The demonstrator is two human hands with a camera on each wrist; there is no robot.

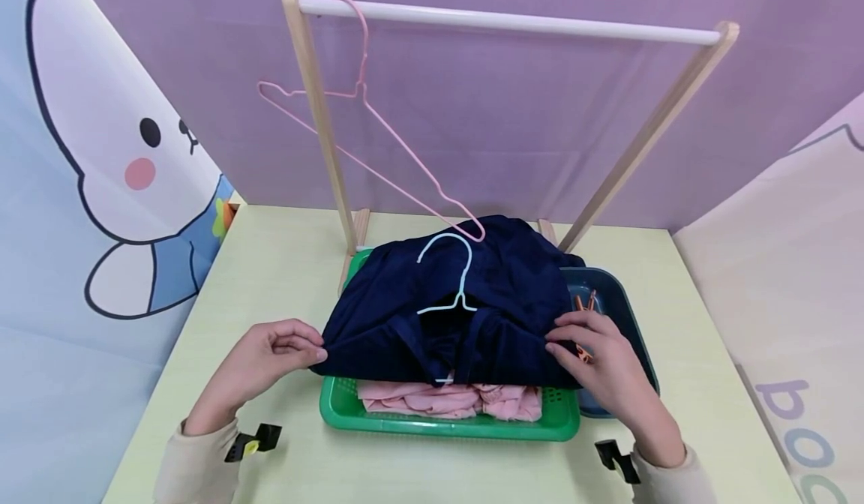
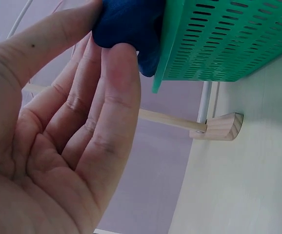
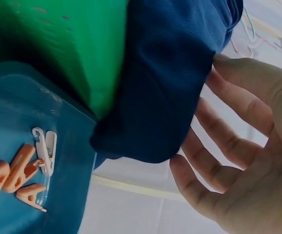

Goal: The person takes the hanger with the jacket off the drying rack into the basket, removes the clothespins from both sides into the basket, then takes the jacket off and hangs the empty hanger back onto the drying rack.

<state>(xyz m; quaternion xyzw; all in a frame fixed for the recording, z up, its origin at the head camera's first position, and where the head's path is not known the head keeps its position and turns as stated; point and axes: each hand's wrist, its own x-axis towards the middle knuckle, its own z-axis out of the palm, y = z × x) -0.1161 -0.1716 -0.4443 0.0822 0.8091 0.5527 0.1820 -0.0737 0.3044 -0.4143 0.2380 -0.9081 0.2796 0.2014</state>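
Observation:
A navy top lies spread over a green basket, its neck opening toward me. From that opening rises the hook of a pale blue hanger; most of the hanger is hidden inside the cloth. My left hand pinches the left edge of the top between thumb and fingers, beside the basket wall in the left wrist view. At the opposite edge, my right hand holds the cloth with thumb and fingertips, over the side of a dark blue tray. Folded pink cloth shows in the basket below.
A wood-framed rack with a white rail stands behind the basket. A pink hanger hangs from its left end, the lower corner overlapping the top in this view. Orange clips and a white clip lie in the tray.

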